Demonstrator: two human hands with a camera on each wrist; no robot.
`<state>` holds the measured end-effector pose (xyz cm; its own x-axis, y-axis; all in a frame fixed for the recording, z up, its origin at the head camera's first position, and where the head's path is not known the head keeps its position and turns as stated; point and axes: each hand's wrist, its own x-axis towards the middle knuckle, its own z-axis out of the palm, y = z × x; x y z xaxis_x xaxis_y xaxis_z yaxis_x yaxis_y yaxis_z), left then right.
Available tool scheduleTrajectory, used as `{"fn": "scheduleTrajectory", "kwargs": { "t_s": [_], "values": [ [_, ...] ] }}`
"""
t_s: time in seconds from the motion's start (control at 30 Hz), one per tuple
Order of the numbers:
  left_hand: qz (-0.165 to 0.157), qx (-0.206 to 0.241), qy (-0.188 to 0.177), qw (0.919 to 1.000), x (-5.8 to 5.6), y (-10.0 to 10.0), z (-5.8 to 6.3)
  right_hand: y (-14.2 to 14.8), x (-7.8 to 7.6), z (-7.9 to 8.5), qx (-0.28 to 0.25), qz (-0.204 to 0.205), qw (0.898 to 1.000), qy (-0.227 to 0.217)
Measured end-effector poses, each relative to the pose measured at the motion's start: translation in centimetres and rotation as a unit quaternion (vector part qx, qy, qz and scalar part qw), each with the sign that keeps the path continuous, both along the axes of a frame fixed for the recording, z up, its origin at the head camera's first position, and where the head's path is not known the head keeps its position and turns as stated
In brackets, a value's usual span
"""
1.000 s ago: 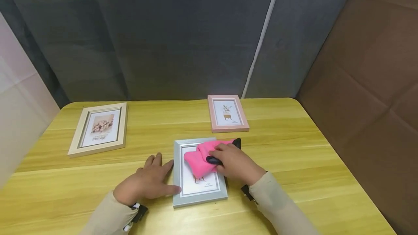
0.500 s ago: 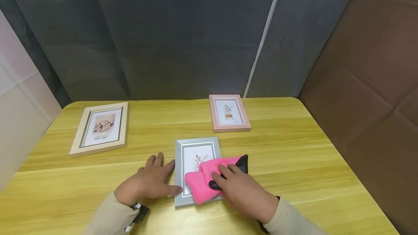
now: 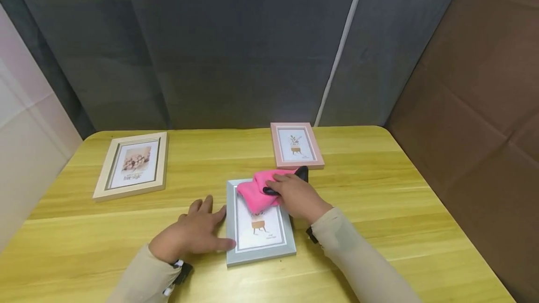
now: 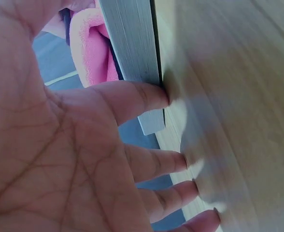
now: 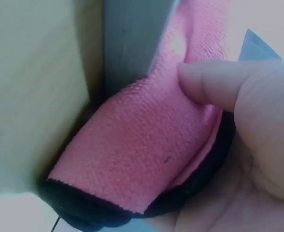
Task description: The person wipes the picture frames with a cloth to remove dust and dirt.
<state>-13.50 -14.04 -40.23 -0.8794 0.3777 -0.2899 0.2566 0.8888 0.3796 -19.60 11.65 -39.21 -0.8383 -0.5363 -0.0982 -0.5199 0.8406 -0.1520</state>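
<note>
A light grey-blue picture frame lies face up near the middle of the table, showing a print of a plant in a pot. My left hand spreads along its left side, fingertips on the tabletop, the thumb over the lower left border and a finger against the side. With my right hand I grip a folded pink cleaning cloth with black edging and press it on the upper part of the picture frame. In the right wrist view the thumb pinches the cloth, which hangs over the frame's side.
A cream picture frame lies at the left of the wooden table. A smaller pink picture frame lies toward the back, just beyond the cloth. Dark cloth hangs behind the table, with a brown wall covering on the right.
My right hand drew the cloth down to the lower right of the picture frame, then back up to its upper part. The left hand stays at the frame's left side.
</note>
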Motion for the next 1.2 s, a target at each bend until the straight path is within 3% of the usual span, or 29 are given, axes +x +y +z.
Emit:
{"fn": "scheduleTrajectory", "kwargs": {
  "t_s": [0.17,0.4,0.57,0.67,0.8,1.03,1.2],
  "values": [
    [0.004,0.005,0.0,1.0,0.1,-0.1,-0.1,0.8,1.5,0.3,0.005,0.037,0.999,-0.002],
    [0.009,0.011,0.0,0.9999,0.2,-0.1,-0.1,2.2,6.7,1.3,0.047,0.122,0.991,0.031],
    [0.011,0.007,0.002,0.9999,0.2,-0.1,-0.2,2.0,8.5,1.4,0.081,0.132,0.986,0.058],
    [0.01,0.008,0.0,0.9999,0.2,-0.2,-0.2,1.5,8.0,1.1,0.092,0.121,0.986,0.065],
    [0.002,0.008,-0.002,1.0,0.1,-0.2,0.0,0.7,5.8,0.8,0.09,0.089,0.991,0.053],
    [0.0,0.007,-0.006,1.0,0.1,-0.1,0.1,0.1,1.3,0.1,0.017,0.003,1.0,0.009],
    [0.004,0.007,-0.006,0.9999,0.1,-0.1,0.1,0.4,1.1,0.3,-0.002,0.022,1.0,-0.007]
  ]
}}
